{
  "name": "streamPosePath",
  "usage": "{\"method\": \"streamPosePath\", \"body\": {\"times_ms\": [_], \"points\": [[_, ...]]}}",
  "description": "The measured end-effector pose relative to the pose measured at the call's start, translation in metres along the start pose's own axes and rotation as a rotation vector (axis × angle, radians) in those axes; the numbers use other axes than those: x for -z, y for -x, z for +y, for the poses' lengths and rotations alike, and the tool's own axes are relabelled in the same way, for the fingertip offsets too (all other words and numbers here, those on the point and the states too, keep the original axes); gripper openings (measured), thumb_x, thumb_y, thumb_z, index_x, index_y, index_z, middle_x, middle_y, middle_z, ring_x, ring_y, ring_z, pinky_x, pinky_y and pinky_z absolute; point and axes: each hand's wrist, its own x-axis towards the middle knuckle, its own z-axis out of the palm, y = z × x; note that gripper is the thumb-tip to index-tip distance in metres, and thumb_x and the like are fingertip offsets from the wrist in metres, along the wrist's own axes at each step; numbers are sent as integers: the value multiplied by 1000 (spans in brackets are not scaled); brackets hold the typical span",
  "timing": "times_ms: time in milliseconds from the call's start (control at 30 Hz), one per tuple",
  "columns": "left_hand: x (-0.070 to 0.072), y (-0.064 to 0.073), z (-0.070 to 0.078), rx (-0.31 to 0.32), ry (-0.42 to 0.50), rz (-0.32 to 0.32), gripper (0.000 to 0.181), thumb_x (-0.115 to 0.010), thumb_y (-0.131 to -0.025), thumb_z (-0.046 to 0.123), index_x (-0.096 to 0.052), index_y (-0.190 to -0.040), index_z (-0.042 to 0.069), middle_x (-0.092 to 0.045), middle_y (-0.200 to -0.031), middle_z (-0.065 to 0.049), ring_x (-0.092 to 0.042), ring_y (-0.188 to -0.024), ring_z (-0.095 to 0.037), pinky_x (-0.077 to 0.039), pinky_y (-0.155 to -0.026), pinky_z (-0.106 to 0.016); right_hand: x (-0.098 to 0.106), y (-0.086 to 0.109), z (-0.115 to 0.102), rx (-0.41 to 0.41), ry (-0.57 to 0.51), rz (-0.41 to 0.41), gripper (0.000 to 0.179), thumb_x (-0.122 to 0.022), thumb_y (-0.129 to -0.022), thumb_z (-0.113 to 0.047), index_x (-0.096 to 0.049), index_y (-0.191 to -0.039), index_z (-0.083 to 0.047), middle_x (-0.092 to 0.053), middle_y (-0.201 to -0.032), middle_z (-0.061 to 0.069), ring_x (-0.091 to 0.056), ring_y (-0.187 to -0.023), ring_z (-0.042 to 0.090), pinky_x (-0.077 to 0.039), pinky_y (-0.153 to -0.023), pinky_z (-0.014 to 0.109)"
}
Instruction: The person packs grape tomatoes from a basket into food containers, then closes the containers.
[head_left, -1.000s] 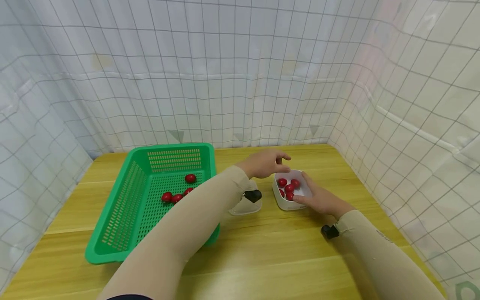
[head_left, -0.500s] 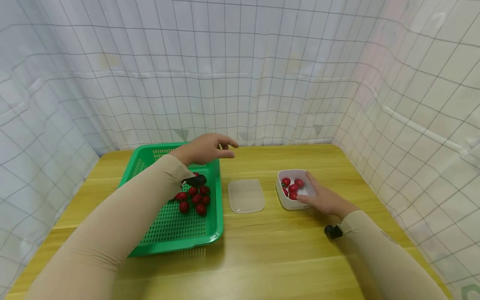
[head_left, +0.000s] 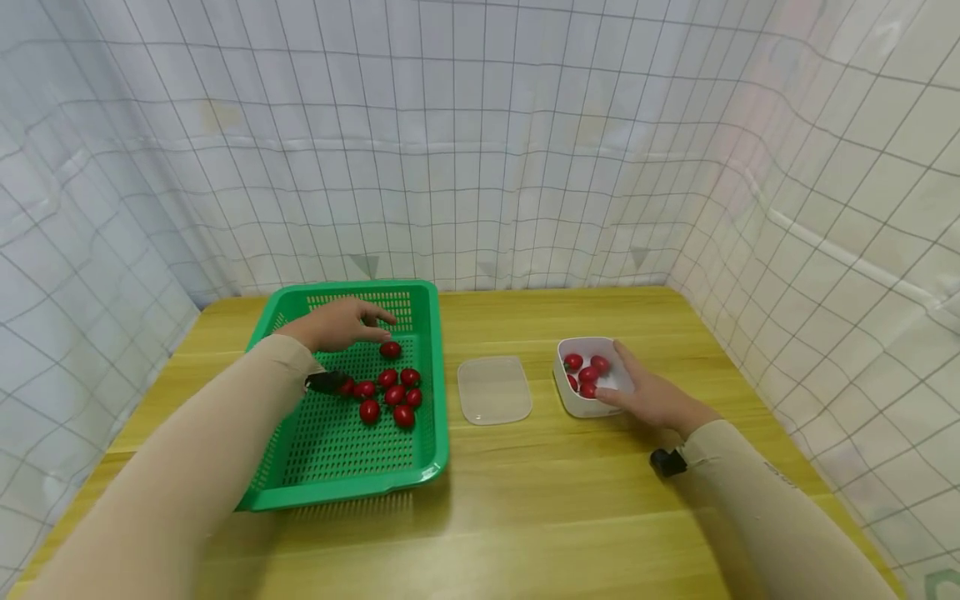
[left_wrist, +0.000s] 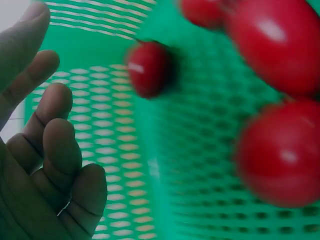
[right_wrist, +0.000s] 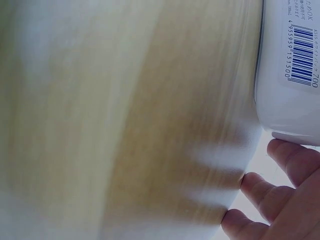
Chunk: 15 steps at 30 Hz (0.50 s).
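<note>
Work seems partly done: the right hand (head_left: 658, 400) grips a box (head_left: 579, 407) with some tomatoes (head_left: 588, 375), the left hand (head_left: 343, 322), fingers apart, hovers over more in the basket (head_left: 352, 489).

There is one translucent square plastic lid (head_left: 495, 390); at its nine o'clock, one green rectangular plastic basket (head_left: 435, 367) shows nine glossy red oval tomatoes (head_left: 404, 416); at three o'clock, one white square plastic box (head_left: 588, 407) shows five more tomatoes (head_left: 588, 376).

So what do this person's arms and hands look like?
The left hand and right hand are ungloved. The left sleeve and right sleeve are long and beige, each with a small black attachment; the right one carries a dark, unreadable marking.
</note>
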Motion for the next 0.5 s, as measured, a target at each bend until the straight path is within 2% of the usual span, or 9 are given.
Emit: {"method": "streamPosePath", "body": {"times_ms": [100,233,500], "points": [[-11,-2,-6,16,-20,-59,52,-65,-105,40,-60,-150,14,-61,-150,-18,-57,-136,-41,-44,-113,-63,-1,0,0,1,-6,4,114,-65,-95,-68,10,-170,-25,-14,-174,27,-34,-151,53,-27,-123,70],[-24,-7,-13,42,-47,-105,50,-66,-104,39,-63,-147,13,-64,-146,-17,-55,-137,-44,-43,-113,-63,-1,-1,-1,6,-12,6,114,-65,-95,-67,10,-170,-25,-14,-174,27,-33,-152,53,-26,-123,70],[-41,-19,-24,84,-35,-96,45,-66,-104,40,-68,-142,17,-61,-150,-19,-48,-144,-48,-39,-118,-65,-1,-1,-1,0,-26,-2,115,-66,-95,-66,10,-170,-24,-11,-174,27,-29,-153,53,-23,-123,71]]}}
